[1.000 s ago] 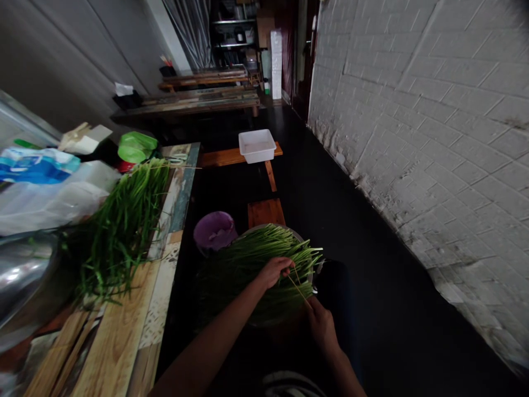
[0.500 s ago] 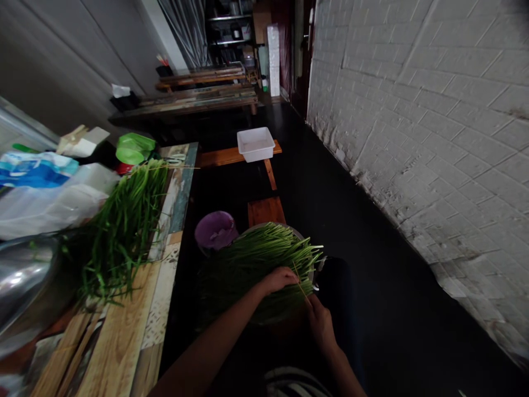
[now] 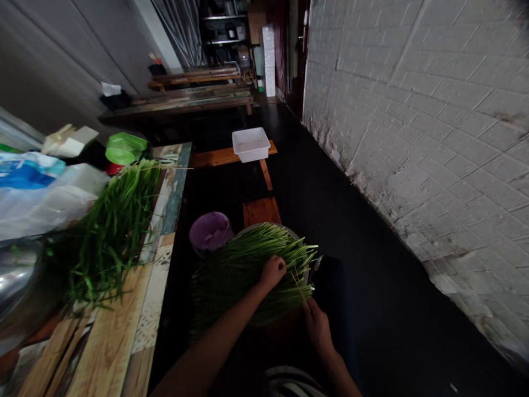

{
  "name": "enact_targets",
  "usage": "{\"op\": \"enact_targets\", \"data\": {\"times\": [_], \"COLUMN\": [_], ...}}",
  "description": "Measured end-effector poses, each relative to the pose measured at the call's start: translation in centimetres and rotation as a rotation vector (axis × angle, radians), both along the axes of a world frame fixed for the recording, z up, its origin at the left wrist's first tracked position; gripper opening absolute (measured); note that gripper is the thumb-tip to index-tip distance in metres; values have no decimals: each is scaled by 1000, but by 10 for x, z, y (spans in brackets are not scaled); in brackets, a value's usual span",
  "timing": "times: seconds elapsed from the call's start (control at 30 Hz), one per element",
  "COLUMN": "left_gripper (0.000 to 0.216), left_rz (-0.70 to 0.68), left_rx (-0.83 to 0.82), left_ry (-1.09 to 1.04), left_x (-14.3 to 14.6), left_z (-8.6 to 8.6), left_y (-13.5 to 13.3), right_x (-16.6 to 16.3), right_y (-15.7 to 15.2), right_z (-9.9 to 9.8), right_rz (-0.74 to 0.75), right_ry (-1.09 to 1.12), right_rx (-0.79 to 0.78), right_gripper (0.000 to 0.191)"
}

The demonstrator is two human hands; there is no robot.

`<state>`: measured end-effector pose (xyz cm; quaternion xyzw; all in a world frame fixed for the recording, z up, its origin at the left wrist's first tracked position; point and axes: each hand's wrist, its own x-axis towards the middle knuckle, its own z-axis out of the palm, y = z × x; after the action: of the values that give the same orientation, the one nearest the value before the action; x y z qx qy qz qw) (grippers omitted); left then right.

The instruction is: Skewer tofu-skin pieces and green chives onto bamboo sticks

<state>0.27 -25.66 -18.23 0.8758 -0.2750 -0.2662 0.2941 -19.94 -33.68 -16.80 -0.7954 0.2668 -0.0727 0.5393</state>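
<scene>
A large heap of green garlic chives point(image 3: 243, 256) fills a round basin point(image 3: 295, 234) in front of me, the cut ends pointing right. My left hand point(image 3: 273, 273) is over the heap with its fingers curled closed; what they hold, if anything, is hidden. At the basin's near right side, my right hand point(image 3: 317, 325) grips the lower end of a thin bamboo skewer point(image 3: 301, 288). The skewer slants up and left over the chive stalks, its upper end apart from my left hand.
On the left table point(image 3: 155, 309) lie more chives point(image 3: 111, 237), beside a metal bowl point(image 3: 16, 281) and plastic bags point(image 3: 53, 204). A purple bucket point(image 3: 210, 231) stands left of the basin. Farther off, a white tub point(image 3: 250, 144) rests on a wooden bench point(image 3: 215, 158). A brick wall point(image 3: 413, 138) runs along the right.
My left hand has moved up and left, away from the skewer, onto the chives. My right hand still holds the skewer. The whole view has shifted slightly.
</scene>
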Motion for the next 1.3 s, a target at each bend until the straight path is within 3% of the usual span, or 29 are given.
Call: {"op": "enact_targets", "data": {"times": [0.07, 0.23, 0.57, 0.93, 1.0, 1.13, 1.3], "left_gripper": [18, 37, 36, 43, 44, 39, 18], "left_rz": [51, 218, 269, 247, 176, -82, -49], "left_rx": [-98, -466, -589, -564, -490, -195, -79], "left_ry": [115, 699, 798, 782, 747, 548, 287], "left_x": [4, 10, 12, 11, 7, -3, -4], "left_z": [4, 11, 18, 21, 21, 17, 2], "left_y": [5, 14, 17, 20, 20, 16, 9], "right_x": [1, 7, 16, 13, 13, 14, 11], "right_y": [-1, -7, -15, -10, -9, -5, -2], "right_z": [2, 9, 20, 18, 16, 9, -1], "right_rz": [15, 93, 191, 174, 173, 128, 64], "right_ry": [-8, -14, 3, 24, 23, 25, 41], "right_rx": [15, 15, 2, -72, -75, -63, -55], "right_gripper": [32, 32, 30, 32, 33, 33, 36]}}
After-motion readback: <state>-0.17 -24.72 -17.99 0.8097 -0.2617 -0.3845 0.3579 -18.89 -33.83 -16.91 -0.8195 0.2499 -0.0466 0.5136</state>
